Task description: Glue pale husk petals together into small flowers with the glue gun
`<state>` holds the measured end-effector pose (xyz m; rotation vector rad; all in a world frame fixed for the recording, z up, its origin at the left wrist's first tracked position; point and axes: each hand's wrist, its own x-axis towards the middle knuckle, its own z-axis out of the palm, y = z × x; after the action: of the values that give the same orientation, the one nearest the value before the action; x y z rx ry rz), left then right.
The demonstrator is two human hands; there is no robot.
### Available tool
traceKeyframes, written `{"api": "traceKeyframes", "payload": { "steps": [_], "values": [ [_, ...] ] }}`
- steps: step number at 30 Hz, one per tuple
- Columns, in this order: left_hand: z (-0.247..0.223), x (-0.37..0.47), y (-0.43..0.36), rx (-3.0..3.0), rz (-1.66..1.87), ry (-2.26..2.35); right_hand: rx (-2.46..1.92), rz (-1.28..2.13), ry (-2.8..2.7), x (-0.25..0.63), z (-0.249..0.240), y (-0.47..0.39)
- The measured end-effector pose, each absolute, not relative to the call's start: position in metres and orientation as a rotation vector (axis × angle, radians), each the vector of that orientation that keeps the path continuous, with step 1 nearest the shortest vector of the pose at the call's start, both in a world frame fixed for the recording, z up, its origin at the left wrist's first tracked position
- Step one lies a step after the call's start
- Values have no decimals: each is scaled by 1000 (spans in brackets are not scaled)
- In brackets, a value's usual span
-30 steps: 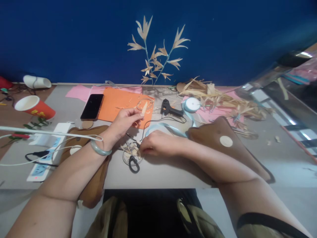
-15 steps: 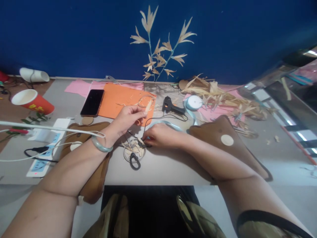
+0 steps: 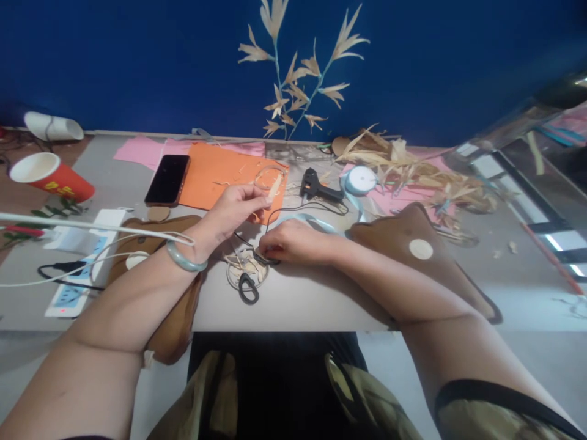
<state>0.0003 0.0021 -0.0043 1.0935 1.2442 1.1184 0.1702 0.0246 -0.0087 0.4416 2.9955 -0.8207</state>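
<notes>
My left hand [image 3: 241, 206] is closed in a pinch on a pale, pointed piece of dried husk [image 3: 276, 188], held above the orange sheet's near edge. Just right of a small round dish [image 3: 232, 282] of husk scraps, my right hand [image 3: 298, 242] is low over the table with its fingers drawn together. Its fingertips are beside a dark part at the dish's edge, and what they grip is hidden. Scissors with a black handle loop [image 3: 248, 289] lie across the dish. Beyond my hands, a black glue gun [image 3: 321, 185] lies on its side with its cord running toward them.
An orange sheet [image 3: 206, 177] and a phone [image 3: 167, 179] lie behind my left hand. A ribbon roll [image 3: 361, 180] and heaped dried husks [image 3: 398, 159] are at back right. A husk-flower branch [image 3: 300, 91] stands by the blue wall. A power strip [image 3: 85, 269] and red cup [image 3: 57, 178] are left.
My right hand has shifted slightly left, toward the dish. The left hand still holds the husk piece. The view has tilted a little, so the table appears higher.
</notes>
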Motion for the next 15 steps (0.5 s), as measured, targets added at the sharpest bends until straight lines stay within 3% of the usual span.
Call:
{"api": "traceKeyframes", "payload": {
  "steps": [15],
  "values": [
    [-5, -2, 3, 1117, 1092, 1229, 416, -725, 3054, 176, -1, 28]
  ]
}}
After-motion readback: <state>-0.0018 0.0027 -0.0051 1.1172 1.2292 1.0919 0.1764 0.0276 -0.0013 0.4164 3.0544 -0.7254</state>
